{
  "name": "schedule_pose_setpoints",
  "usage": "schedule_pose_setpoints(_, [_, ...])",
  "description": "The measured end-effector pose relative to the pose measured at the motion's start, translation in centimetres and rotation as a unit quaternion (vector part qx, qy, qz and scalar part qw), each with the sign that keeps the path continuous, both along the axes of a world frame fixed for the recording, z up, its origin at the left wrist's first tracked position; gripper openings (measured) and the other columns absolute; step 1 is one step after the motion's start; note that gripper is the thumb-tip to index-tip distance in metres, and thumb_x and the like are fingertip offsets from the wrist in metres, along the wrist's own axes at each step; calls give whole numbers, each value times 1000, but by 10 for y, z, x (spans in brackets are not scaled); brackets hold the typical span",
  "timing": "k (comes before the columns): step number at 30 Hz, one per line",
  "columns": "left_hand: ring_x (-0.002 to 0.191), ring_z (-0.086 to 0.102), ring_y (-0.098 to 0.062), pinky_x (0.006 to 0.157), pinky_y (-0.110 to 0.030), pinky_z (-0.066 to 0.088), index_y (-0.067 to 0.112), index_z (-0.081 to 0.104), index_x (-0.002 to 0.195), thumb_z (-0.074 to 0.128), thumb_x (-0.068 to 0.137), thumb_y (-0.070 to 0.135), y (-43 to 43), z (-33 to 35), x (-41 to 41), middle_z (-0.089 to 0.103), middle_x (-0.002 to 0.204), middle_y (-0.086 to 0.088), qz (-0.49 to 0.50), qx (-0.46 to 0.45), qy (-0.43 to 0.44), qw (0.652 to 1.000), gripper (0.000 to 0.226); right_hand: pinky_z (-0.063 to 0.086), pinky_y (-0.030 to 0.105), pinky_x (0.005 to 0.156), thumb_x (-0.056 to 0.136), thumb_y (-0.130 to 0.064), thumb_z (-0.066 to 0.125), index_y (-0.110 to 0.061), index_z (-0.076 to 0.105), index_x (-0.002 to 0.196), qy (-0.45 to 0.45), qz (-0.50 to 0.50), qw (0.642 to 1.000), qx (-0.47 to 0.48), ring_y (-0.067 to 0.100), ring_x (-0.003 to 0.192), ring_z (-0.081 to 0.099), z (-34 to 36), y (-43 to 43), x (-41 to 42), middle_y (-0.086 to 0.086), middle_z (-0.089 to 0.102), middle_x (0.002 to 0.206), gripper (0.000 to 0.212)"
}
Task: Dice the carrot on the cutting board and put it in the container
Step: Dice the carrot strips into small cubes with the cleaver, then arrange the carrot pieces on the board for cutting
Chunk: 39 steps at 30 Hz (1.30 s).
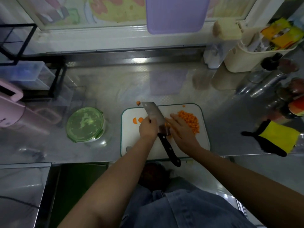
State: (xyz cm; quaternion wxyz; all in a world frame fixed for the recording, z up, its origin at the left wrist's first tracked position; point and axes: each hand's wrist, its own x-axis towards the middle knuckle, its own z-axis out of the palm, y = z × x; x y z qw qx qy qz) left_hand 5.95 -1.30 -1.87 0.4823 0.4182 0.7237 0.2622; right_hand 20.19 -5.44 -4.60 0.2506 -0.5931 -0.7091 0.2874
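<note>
Two hands meet over the middle of the white, green-rimmed board [131, 139]. The left hand [148, 128] is curled round the knife [153, 112] at the near end of its blade, with the black handle sticking out free toward the person. The right hand [181, 129] lies flat with straight fingers, just right of the blade. Its fingertips touch the near edge of the heap of dice [189, 120] on the board's far right part. A few orange bits show between the two hands, beside the blade.

Two half-round slices [138, 120] lie on the board left of the left hand. One chunk [138, 103] sits off the board, on the table just beyond its far left corner, by the blade's tip. The container [85, 124], with its green clip lid on, stands on the table left of the board, apart from it.

The table [115, 89] is shiny steel under a window. A purple board [176, 14] leans against the window. A pink appliance [9, 111] stands at the far left, and a yellow and black glove [276, 137] lies at the right. A beige caddy [246, 60] and some blurred bottles [266, 83] stand at the right rear.
</note>
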Motion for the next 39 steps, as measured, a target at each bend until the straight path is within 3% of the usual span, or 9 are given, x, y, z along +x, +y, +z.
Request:
schedule_pose_setpoints(10, [98, 53, -47, 71, -45, 41, -1, 51, 72, 40, 95, 12, -2, -3, -22, 56, 101, -37, 49, 5, 31, 998, 29, 16, 23, 115, 96, -24, 32, -8, 35, 144, -37, 159, 985, -46, 10, 141, 24, -8, 3, -10, 4, 31, 152, 51])
schedule_pose_setpoints(18, [64, 39, -39, 59, -39, 31, 16, 28, 55, 41, 97, 14, -3, -3, -44, 42, 59, -16, 88, 45, 67, 993, 44, 15, 21, 113, 100, -8, 41, -2, 44, 138, -26, 89, 995, -33, 16, 139, 27, -15, 4, -12, 11, 39, 147, 39])
schedule_pose_setpoints(20, [66, 39, -32, 59, -32, 26, 16, 28, 57, 42, 96, 13, -4, -1, -47, 38, 57, -10, 88, 46, 63, 993, 42, 34, 29, 108, 96, -2, 46, -3, 59, 125, 14, 6, 1000, -10, 24, 125, 51, -12, 10, -16, 13, 58, 131, 32])
schedule_pose_setpoints(23, [83, 49, -51, 61, -43, 36, 6, 35, 60, 44, 95, 15, -5, -1, -47, 53, 84, -36, 88, 54, 62, 993, 37, 52, 31, 88, 91, -4, 57, -7, 72, 106, 40, -91, 995, -7, 20, 95, 67, -3, 16, -16, 8, 73, 102, 21])
schedule_pose_setpoints(26, [68, 47, -38, 52, -34, 28, 8, 40, 62, 45, 96, 18, -4, 0, -43, 48, 65, -18, 72, 58, 73, 993, 36, 49, 16, 73, 85, -12, 69, -10, 74, 94, 57, -140, 988, -26, 15, 83, 67, 2, 19, -15, 4, 73, 88, 11])
schedule_pose_setpoints(28, [68, 45, -24, 53, -32, 25, 7, 47, 70, 45, 96, 18, -2, 3, -39, 44, 63, -3, 64, 50, 81, 993, 28, 52, 24, 67, 85, -23, 70, -14, 71, 90, 67, -143, 987, -33, 11, 71, 65, 6, 17, -14, 1, 70, 75, 10])
schedule_pose_setpoints(33, [81, 56, -24, 64, -28, 36, 0, 60, 91, 48, 96, 19, 4, 6, -20, 62, 87, -12, 18, 57, 103, 993, 23, 53, 35, 66, 83, -51, 64, -27, 51, 120, 55, -51, 980, -183, 14, 67, 64, 15, 7, -14, 0, 64, 69, 46])
schedule_pose_setpoints(36, [78, 60, -25, 72, -31, 47, 4, 63, 94, 47, 96, 29, 6, 2, -6, 66, 87, -8, -31, 60, 66, 996, 30, 56, 39, 62, 90, -27, 60, -20, 49, 124, 79, -46, 976, -196, 17, 62, 64, 13, 5, -14, 2, 65, 74, 37])
schedule_pose_setpoints(39, [72, 67, -24, 74, -40, 55, 13, 67, 94, 48, 96, 34, 3, 2, 3, 70, 88, -5, -107, 86, 44, 990, 28, 51, 47, 61, 92, -17, 49, -10, 56, 96, 90, -128, 978, -136, 19, 57, 52, 10, 6, -7, 3, 56, 67, 11])
